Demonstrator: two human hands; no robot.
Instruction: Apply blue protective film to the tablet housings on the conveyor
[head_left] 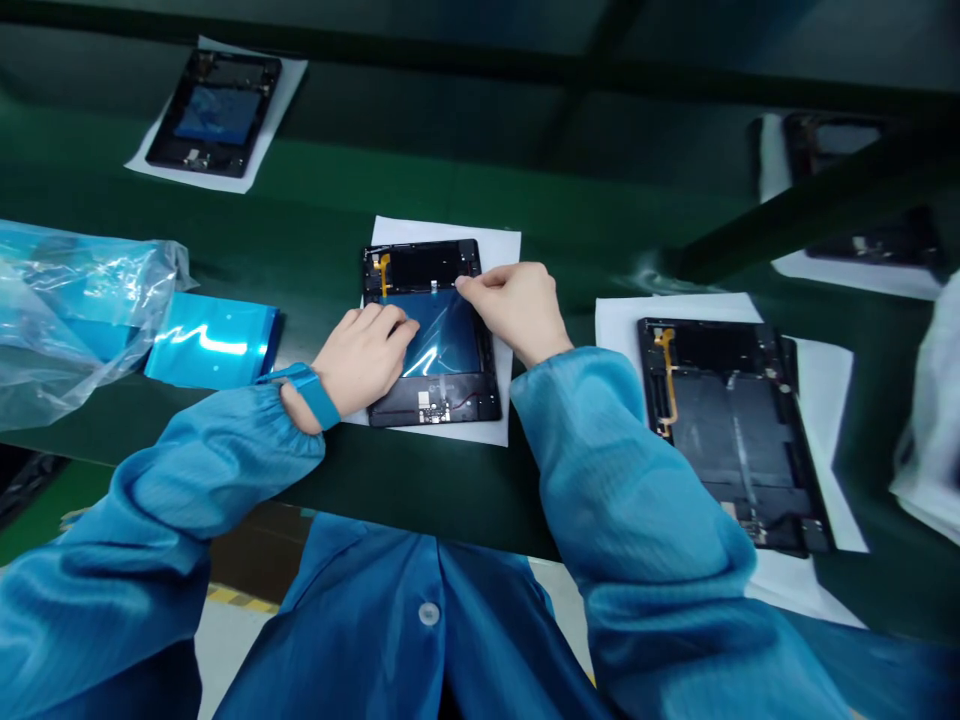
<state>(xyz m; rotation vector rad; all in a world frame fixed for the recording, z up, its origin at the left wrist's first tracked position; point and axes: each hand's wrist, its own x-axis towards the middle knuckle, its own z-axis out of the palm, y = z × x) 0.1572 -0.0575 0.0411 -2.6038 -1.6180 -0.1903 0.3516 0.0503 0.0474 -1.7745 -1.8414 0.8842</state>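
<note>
An opened black tablet point(472, 405) lies on white paper in front of me, its inside facing up. A shiny dark-blue battery point(446, 340) fills its middle, with an orange flex cable point(385, 272) above left. My left hand point(366, 360) rests over the tablet's left side, fingers bent and pressed onto the battery area. At the battery's upper right corner, my right hand point(521, 305) is closed in a pinch. What lies between its fingertips is too small to make out. A blue strap point(319, 397) circles my left wrist.
Left of me lie shiny blue flat packs point(214, 340) beside a clear plastic bag point(82, 320) of more. Another open tablet point(735, 430) sits on paper to the right. A further tablet point(214, 115) is at the far left. A dark post point(810, 200) slants at right.
</note>
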